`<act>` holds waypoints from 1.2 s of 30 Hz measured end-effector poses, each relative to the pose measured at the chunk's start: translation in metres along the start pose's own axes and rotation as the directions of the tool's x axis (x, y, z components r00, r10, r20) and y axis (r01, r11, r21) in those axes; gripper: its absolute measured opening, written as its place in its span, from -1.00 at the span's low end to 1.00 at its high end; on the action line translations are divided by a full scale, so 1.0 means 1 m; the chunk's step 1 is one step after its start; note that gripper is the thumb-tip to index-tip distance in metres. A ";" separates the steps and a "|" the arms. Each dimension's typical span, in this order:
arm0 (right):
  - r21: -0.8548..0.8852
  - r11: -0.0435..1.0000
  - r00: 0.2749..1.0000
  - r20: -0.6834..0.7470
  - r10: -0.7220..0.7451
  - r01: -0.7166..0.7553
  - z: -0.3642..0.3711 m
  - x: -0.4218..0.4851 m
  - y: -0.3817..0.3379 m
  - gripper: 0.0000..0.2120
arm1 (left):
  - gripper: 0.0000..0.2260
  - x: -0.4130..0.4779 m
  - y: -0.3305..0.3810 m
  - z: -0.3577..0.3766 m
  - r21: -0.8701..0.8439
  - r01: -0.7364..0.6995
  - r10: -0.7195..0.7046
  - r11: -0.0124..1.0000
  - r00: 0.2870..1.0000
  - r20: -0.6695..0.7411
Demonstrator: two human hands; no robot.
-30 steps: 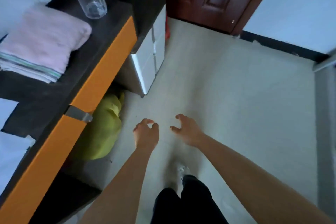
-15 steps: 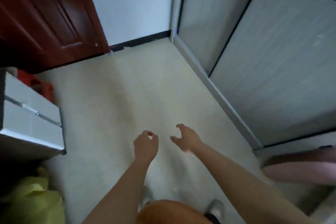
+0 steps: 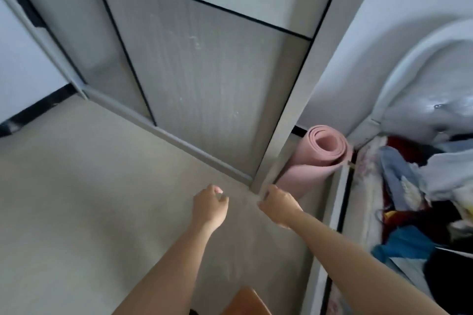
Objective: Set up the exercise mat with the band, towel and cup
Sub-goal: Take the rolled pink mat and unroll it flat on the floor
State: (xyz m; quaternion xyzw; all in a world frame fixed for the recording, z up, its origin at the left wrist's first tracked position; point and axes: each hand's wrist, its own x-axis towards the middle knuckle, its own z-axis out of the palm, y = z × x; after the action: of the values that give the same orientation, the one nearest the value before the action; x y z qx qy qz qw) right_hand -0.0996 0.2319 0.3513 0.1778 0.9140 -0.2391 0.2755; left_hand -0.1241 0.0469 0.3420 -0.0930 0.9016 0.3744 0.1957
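Note:
A rolled pink exercise mat stands leaning in the narrow gap between a grey wardrobe and a bed. My right hand hovers just in front of the mat's lower end, fingers loosely curled, holding nothing. To its left, over the bare floor, my left hand is also empty with fingers half curled. The two hands are a short way apart. No band, towel or cup is in view.
The grey wardrobe with sliding panels fills the upper middle, its corner post right beside the mat. A bed heaped with clothes lines the right side. Beige floor spreads to the left.
The view has swung right, from the desk and red door to the wardrobe and bed. The pink mat has come fully into view, close to my right hand.

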 end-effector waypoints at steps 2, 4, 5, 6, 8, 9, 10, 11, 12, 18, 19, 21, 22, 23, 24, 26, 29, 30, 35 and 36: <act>0.039 0.998 0.999 -0.009 0.046 -0.045 -0.023 0.012 0.034 -0.58 | -0.79 0.009 0.036 0.024 0.011 -0.059 0.058 0.998 0.997 0.060; 0.097 0.991 0.995 -0.034 0.098 -0.094 -0.042 0.023 0.065 -0.52 | -0.78 0.021 0.066 0.048 0.022 -0.113 0.110 0.993 0.987 0.119; 0.139 0.982 0.990 -0.047 0.132 -0.124 -0.053 0.031 0.083 -0.49 | -0.77 0.032 0.084 0.063 0.041 -0.138 0.131 0.990 0.979 0.156; 0.171 0.974 0.985 -0.055 0.162 -0.150 -0.060 0.037 0.095 -0.47 | -0.76 0.040 0.096 0.074 0.054 -0.158 0.146 0.986 0.972 0.184; 0.221 0.957 0.976 -0.063 0.209 -0.190 -0.074 0.051 0.115 -0.47 | -0.76 0.058 0.119 0.094 0.082 -0.184 0.160 0.980 0.958 0.239; 0.241 0.948 0.971 -0.066 0.229 -0.207 -0.082 0.061 0.125 -0.48 | -0.76 0.068 0.131 0.106 0.098 -0.197 0.165 0.976 0.949 0.270; 0.258 0.940 0.967 -0.066 0.247 -0.223 -0.089 0.070 0.135 -0.49 | -0.75 0.077 0.140 0.117 0.112 -0.209 0.167 0.972 0.939 0.300; 0.275 0.930 0.959 -0.072 0.273 -0.244 -0.098 0.083 0.148 -0.49 | -0.74 0.090 0.154 0.132 0.136 -0.226 0.170 0.964 0.926 0.337; 0.285 0.923 0.953 -0.075 0.292 -0.260 -0.106 0.093 0.157 -0.48 | -0.74 0.099 0.163 0.142 0.158 -0.237 0.165 0.959 0.916 0.367; 0.325 0.892 0.932 -0.073 0.354 -0.314 -0.135 0.149 0.207 -0.50 | -0.71 0.144 0.201 0.201 0.278 -0.322 0.142 0.905 0.845 0.516; 0.316 0.895 0.933 -0.069 0.353 -0.315 -0.138 0.159 0.218 -0.50 | -0.70 0.152 0.205 0.213 0.310 -0.353 0.145 0.883 0.833 0.534; 0.239 0.925 0.945 -0.066 0.319 -0.296 -0.141 0.176 0.233 -0.45 | -0.64 0.162 0.210 0.232 0.372 -0.413 0.144 0.831 0.806 0.574; 0.159 0.949 0.955 -0.074 0.288 -0.273 -0.141 0.185 0.241 -0.40 | -0.57 0.166 0.211 0.243 0.394 -0.441 0.148 0.807 0.796 0.587; 0.070 0.968 0.965 -0.092 0.246 -0.241 -0.142 0.194 0.246 -0.35 | -0.49 0.168 0.213 0.253 0.411 -0.464 0.159 0.785 0.791 0.590; -0.013 0.980 0.974 -0.109 0.196 -0.199 -0.142 0.203 0.253 -0.31 | -0.42 0.173 0.216 0.263 0.432 -0.491 0.179 0.756 0.791 0.585; -0.146 0.985 0.989 -0.127 0.075 -0.094 -0.141 0.219 0.263 -0.23 | -0.32 0.180 0.222 0.280 0.479 -0.578 0.265 0.660 0.776 0.572; -0.331 0.941 0.993 -0.068 -0.101 0.073 -0.138 0.243 0.278 -0.17 | -0.18 0.195 0.230 0.300 0.497 -0.666 0.349 0.556 0.730 0.587; -0.390 0.913 0.988 -0.036 -0.149 0.123 -0.137 0.249 0.283 -0.16 | -0.13 0.199 0.231 0.305 0.496 -0.684 0.357 0.534 0.715 0.601; -0.562 0.768 0.949 0.114 -0.294 0.305 -0.143 0.286 0.302 -0.19 | 0.00 0.221 0.227 0.329 0.551 -0.694 0.306 0.463 0.709 0.636; -0.574 0.751 0.943 0.137 -0.303 0.325 -0.144 0.293 0.303 -0.22 | -0.01 0.224 0.225 0.334 0.578 -0.681 0.296 0.449 0.724 0.623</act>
State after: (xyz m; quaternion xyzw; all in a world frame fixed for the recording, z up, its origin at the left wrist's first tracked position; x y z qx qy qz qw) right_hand -0.2515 0.6152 0.1820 -0.0766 0.9542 0.0103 0.2890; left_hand -0.3035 0.4382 0.1759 0.3597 0.8868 -0.0034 0.2902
